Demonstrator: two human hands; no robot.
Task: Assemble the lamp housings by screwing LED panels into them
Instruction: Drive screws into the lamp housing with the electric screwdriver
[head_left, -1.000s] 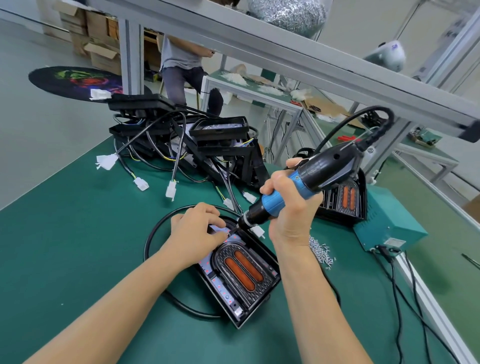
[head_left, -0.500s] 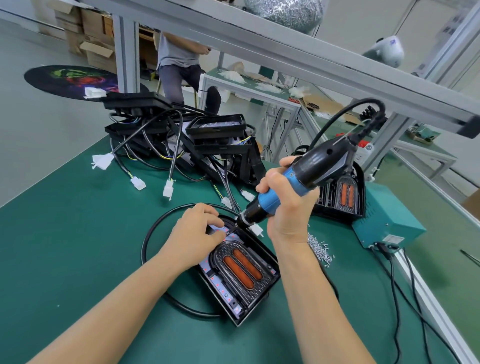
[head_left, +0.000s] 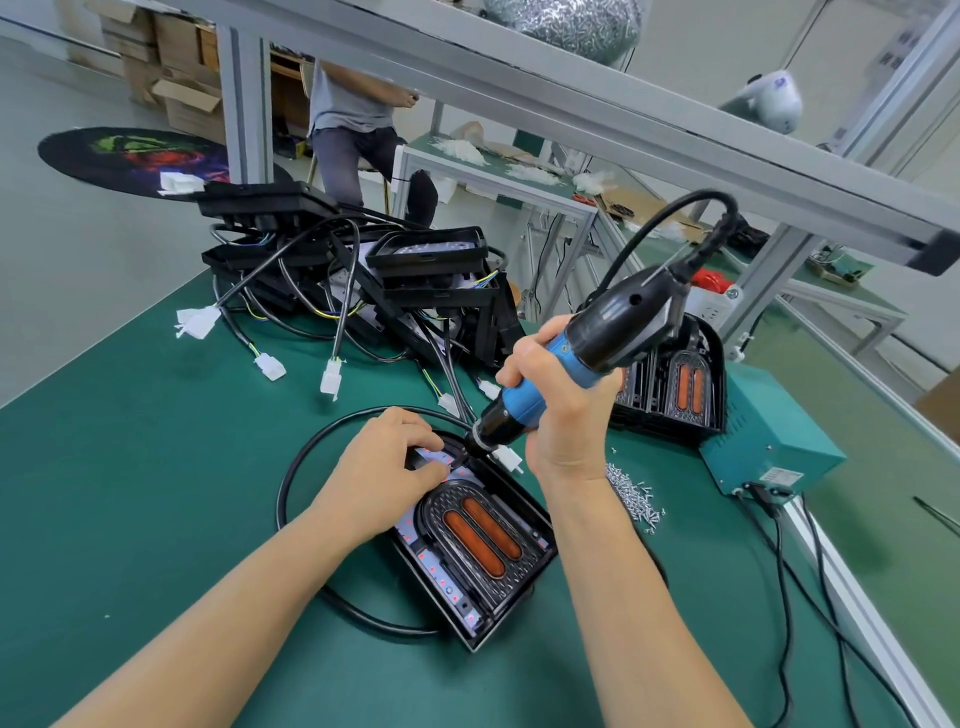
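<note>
Green worktop (head_left: 130, 467) is carrying everything. Far left-centre: pile of black lamp housings (head_left: 363, 280) with trailing cables is sitting at back edge. Your left hand (head_left: 384, 473) is pressing down, fingers bent, on LED panel (head_left: 441, 566) inside lamp housing (head_left: 519, 587) at centre. Your right hand (head_left: 561, 410) is wrapping tight around blue electric screwdriver (head_left: 571, 353), tip touching housing's top end. Further right: loose screws (head_left: 634, 493) are lying beside teal power box (head_left: 769, 436).
</note>
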